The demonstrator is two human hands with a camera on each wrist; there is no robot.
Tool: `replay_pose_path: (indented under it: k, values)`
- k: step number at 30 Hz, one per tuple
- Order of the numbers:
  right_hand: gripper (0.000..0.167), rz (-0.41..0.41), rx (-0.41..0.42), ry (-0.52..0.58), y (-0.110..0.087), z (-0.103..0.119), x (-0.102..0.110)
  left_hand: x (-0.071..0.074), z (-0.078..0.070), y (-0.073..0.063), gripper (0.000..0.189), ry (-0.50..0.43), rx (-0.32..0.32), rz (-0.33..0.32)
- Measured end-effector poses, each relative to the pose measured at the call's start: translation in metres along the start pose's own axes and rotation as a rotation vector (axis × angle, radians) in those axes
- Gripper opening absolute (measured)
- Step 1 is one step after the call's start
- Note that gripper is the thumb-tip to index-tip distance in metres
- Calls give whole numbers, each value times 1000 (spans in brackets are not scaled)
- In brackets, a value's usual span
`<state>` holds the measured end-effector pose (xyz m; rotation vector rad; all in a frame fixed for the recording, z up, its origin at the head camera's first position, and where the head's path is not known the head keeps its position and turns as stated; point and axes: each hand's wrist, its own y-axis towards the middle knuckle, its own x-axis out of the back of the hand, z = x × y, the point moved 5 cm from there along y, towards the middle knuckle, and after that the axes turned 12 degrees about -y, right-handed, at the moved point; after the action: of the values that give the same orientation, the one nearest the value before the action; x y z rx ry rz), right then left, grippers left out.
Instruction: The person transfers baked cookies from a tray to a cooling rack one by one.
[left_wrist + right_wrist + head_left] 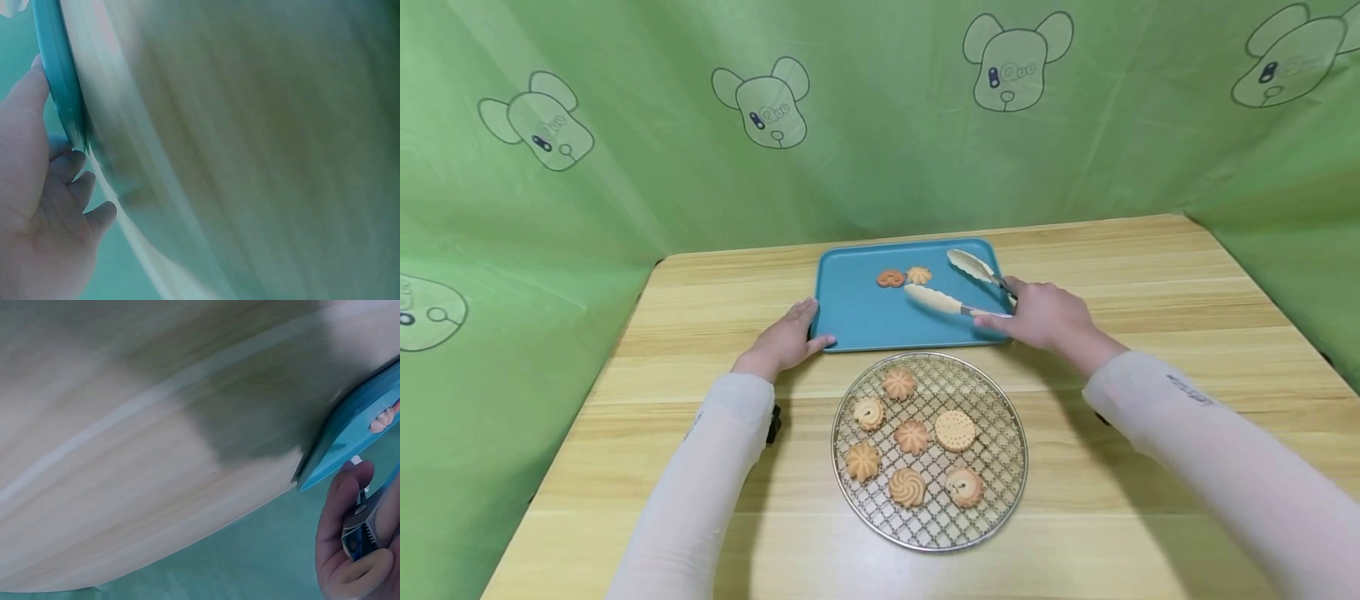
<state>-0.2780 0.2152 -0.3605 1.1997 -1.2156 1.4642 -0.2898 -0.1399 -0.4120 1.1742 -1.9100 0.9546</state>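
My left hand point(784, 337) holds the near left corner of the blue tray point(872, 321), its thumb over the rim and its fingers along the outer side. The left wrist view shows the tray's rim point(59, 75) between thumb and fingers. My right hand point(1047, 315) grips food tongs point(973, 310) by the arms. Their pale scalloped tips stand spread apart over the tray's right half. The lower tip is close beside a flower-shaped cookie point(919, 275). A brown pretzel-shaped cookie point(891, 278) lies left of that one. The tongs' metal hinge end point(359, 534) shows in the right wrist view.
A round wire rack point(992, 517) stands on the wooden table point(1097, 517) in front of the tray. Several cookies lie on it, among them a round dotted one point(956, 430) and a swirled one point(907, 487). A green curtain point(880, 183) hangs behind and at both sides.
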Motion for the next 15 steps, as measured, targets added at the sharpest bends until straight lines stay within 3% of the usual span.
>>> replay_pose_path:
  k: [15]
  values:
    - [94, 45, -14, -39, 14, 13, -4, -1, 1, 2, 83, 5, -7, 1]
